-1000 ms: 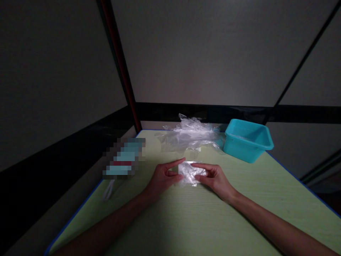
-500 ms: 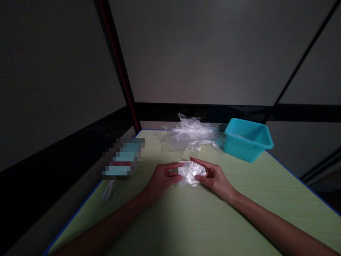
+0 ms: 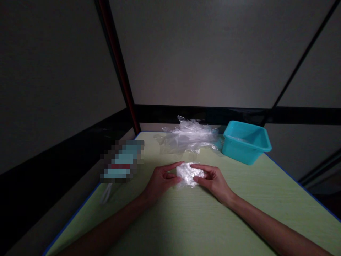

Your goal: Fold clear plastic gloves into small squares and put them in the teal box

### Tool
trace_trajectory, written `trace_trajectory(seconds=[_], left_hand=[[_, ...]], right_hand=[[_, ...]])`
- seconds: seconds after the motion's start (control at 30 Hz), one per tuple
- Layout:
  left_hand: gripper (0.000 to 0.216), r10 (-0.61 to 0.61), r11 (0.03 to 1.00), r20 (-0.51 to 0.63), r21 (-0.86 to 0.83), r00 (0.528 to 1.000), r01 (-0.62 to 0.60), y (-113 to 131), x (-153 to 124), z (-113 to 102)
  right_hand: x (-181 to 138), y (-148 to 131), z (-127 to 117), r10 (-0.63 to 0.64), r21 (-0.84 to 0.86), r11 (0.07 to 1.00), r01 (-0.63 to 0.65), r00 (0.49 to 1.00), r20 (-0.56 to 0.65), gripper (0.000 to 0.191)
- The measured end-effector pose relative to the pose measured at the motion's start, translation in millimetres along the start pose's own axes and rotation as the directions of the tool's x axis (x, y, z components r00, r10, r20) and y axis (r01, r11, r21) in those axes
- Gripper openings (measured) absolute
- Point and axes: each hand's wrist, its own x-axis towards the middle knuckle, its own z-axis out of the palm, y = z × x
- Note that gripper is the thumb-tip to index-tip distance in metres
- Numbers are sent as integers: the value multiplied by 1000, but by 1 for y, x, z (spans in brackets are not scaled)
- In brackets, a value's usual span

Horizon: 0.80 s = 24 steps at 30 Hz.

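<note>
Here, both hands meet on one small item near the middle of the bench (image 3: 186, 220) — a folded plastic piece (image 3: 188, 173), clear and crinkled, on the green surface. The left hand (image 3: 160, 179) closes on its left edge, forefinger along the far side and thumb at the near side; the right hand (image 3: 213, 179) mirrors this on the right edge. Both hands are narrow, finger and thumb nearly together with the film between them. The light is dim, so it cannot be settled whether the piece is lifted clear or pressed flat; it appears to rest on the bench. Handling judgement: the plastic piece is very light, soft and limp, probably slippery between dry fingertips, and likely to spring out of its fold if released. It is not brittle, though thin film may stretch or tear under a hard pull. Take hold at the edges or corners, keeping the layers together — a grip at the centre would only bunch it. Toward the far edge of the bench lies a loose heap of clear film (image 3: 188, 137); just to its right stands a teal tub (image 3: 246, 142), well apart from the hands. A pixelated object (image 3: 122, 161) sits at the left edge of the bench.
</note>
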Motion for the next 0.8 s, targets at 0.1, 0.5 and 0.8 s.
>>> trace_trajectory(seconds=[0.1, 0.5, 0.8], left_hand=[[54, -15, 1000, -32, 1, 999, 15, -1, 1, 0], [69, -34, 999, 50, 20, 998, 33, 1, 1, -1], [69, -26, 997, 74, 76, 997, 20, -7, 5, -4]], right_hand=[[1, -1, 1, -1, -27, 1000, 1, 1000, -12, 31], [1, 1, 2, 30, -11, 999, -30, 1000, 5, 37], [2, 6, 1, 4, 20, 1000, -4, 1000, 23, 48]])
